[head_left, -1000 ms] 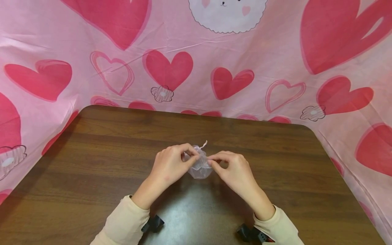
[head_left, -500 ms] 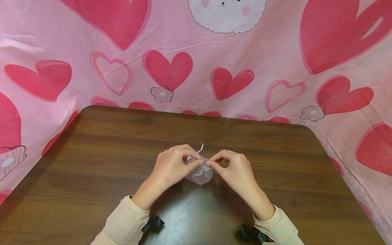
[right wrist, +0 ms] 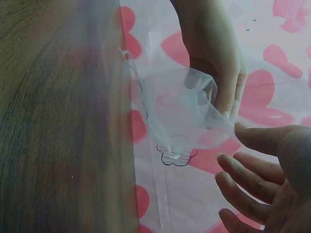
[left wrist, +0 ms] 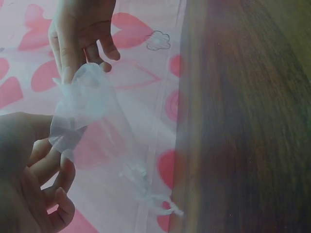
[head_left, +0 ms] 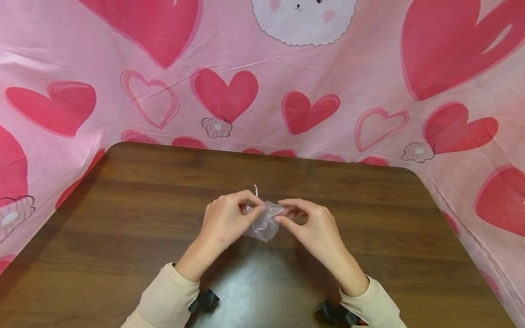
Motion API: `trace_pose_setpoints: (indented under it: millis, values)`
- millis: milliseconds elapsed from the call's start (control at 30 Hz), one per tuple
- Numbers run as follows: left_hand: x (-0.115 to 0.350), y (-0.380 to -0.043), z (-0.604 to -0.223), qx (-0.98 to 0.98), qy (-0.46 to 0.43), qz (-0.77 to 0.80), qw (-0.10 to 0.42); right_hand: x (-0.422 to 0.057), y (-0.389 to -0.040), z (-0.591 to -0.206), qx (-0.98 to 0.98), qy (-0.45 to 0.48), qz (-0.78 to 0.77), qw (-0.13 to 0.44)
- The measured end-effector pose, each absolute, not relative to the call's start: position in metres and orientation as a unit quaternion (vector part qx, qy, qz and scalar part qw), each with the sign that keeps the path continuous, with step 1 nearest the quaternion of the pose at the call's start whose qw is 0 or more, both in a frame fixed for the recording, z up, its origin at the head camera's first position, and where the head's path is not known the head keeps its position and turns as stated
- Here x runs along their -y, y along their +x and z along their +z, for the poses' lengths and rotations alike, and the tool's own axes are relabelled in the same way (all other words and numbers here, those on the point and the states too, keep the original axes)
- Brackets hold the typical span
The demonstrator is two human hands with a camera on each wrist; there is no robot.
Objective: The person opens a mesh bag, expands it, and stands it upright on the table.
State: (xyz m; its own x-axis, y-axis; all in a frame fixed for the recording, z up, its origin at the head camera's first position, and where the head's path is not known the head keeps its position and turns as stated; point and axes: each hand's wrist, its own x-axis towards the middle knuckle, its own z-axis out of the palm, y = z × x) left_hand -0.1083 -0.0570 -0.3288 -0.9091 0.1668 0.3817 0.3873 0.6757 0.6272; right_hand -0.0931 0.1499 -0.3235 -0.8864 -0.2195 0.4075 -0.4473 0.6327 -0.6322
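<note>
A sheer whitish drawstring pouch (head_left: pixel 265 228) is up between both hands over the middle of the table. My left hand (head_left: pixel 225 218) pinches its left part between thumb and fingers. On the opposite side, my right hand (head_left: pixel 316 225) has its thumb at the pouch's edge; the right wrist view shows the other fingers (right wrist: pixel 248 194) spread apart from that thumb. A thin white cord (head_left: pixel 256 190) sticks out past the left fingertips, and its loose end (left wrist: pixel 165 208) dangles from the pouch in the left wrist view. The see-through fabric is creased, and fingers show through it.
The brown wood-grain table (head_left: pixel 164 191) has rounded far corners. A pink cloth (head_left: pixel 262 100) printed with red hearts hangs behind it and along both sides. Black wrist devices (head_left: pixel 207 300) sit at the cream sleeves (head_left: pixel 164 296).
The pouch has turned and shifted slightly left, its cord end swinging from right to left. My hands, which nearly met half a second ago, are a little farther apart, with the right fingers spread wider.
</note>
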Motion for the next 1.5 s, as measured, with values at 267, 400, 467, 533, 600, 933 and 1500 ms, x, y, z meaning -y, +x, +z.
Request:
trace_pose_setpoints:
  millis: [267, 400, 467, 533, 600, 933, 1500]
  values:
    - [0.0555, -0.1072, -0.3296, 0.89, -0.174, -0.398, 0.138, -0.1514, -0.0925, -0.3257, 0.895, 0.188, 0.37, 0.165]
    - [0.0551, -0.1072, -0.3295, 0.892, -0.191, -0.391, 0.12, -0.1523, -0.0925, -0.326, 0.892, 0.186, 0.376, 0.169]
    - [0.0548, -0.1073, -0.3294, 0.896, -0.199, -0.381, 0.113, -0.1526, -0.0925, -0.326, 0.891, 0.184, 0.378, 0.168]
    - [0.0546, -0.1074, -0.3297, 0.898, -0.205, -0.373, 0.108, -0.1528, -0.0925, -0.326, 0.891, 0.184, 0.38, 0.166]
    - [0.0545, -0.1073, -0.3302, 0.901, -0.21, -0.365, 0.107, -0.1529, -0.0924, -0.326, 0.892, 0.184, 0.38, 0.165]
    - [0.0554, -0.1072, -0.3316, 0.903, -0.185, -0.364, 0.136, -0.1522, -0.0935, -0.3277, 0.9, 0.181, 0.37, 0.142]
    - [0.0541, -0.1088, -0.3329, 0.89, -0.173, -0.393, 0.156, -0.1531, -0.0965, -0.3273, 0.872, 0.189, 0.407, 0.197]
